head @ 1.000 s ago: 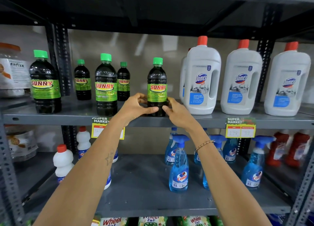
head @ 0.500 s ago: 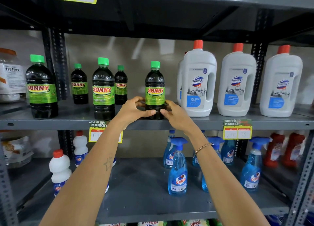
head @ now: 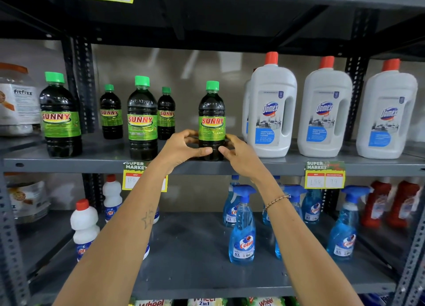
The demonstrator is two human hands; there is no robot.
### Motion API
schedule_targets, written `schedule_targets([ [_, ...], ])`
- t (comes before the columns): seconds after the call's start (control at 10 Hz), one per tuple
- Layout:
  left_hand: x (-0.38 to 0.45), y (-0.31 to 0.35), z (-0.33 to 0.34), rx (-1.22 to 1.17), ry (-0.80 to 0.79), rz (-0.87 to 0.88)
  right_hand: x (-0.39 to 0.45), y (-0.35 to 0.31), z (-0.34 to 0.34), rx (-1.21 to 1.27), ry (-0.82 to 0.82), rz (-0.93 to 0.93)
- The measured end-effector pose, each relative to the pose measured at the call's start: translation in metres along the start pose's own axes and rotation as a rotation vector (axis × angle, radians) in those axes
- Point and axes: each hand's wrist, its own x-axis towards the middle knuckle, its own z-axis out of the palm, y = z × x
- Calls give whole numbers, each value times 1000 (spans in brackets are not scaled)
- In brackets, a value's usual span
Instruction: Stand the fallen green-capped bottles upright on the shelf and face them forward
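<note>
I've got the shelf carrying five green-capped bottles, all upright, labels out. The bottle I'm working stands near the front edge, mid-shelf, beside a white jug. My left hand and right hand cup its base, thumbs forward, gripping it, probably to square its label.

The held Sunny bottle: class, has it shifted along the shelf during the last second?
No. The Sunny bottle keeps the same gap to the nearest Domex bottle, upright and label forward; only the camera view shifted.
</note>
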Motion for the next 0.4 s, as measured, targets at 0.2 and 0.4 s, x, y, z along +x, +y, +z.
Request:
schedule_targets([
  [0.2,0,0,0,32,0,2,2,4,2,-23,13,-21],
  [0.4,-8,5,8,210,117,69,0,6,8,-60,115,-39],
])
